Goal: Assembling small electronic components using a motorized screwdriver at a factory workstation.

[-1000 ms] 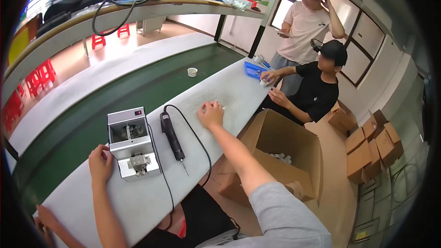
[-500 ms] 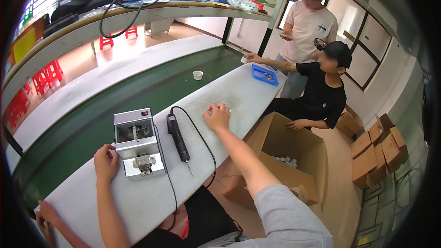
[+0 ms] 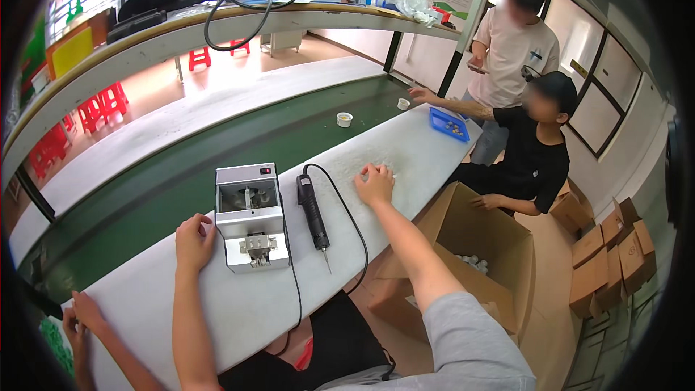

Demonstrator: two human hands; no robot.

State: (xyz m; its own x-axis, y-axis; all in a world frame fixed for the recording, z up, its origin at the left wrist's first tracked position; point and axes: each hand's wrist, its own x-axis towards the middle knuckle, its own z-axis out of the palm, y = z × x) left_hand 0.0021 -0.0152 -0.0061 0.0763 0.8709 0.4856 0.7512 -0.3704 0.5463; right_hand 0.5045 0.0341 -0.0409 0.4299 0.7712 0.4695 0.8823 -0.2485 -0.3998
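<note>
My left hand (image 3: 194,241) rests on the white bench, fingers loosely bent and apart, at the left side of a silver screw feeder (image 3: 251,219). I see nothing in it. Farther right, my right hand (image 3: 375,185) lies on the bench with its fingers bent and spread. A tiny pale spot shows by its fingertips, too small to name. Between the feeder and my right hand lies a black electric screwdriver (image 3: 312,211), its bit pointing toward me and its cable looping to the right.
White cups (image 3: 344,120) stand on the green conveyor belt (image 3: 289,127). A blue tray (image 3: 449,125) of small parts sits at the bench's far end, beside a seated co-worker (image 3: 536,145). An open carton (image 3: 499,246) stands right of the bench. Another person's hands (image 3: 83,315) are at lower left.
The view has shifted, moving the scene rightward in the picture. The seated co-worker has let go of a white cup, which now stands on the belt. My hands have stayed nearly in place.
</note>
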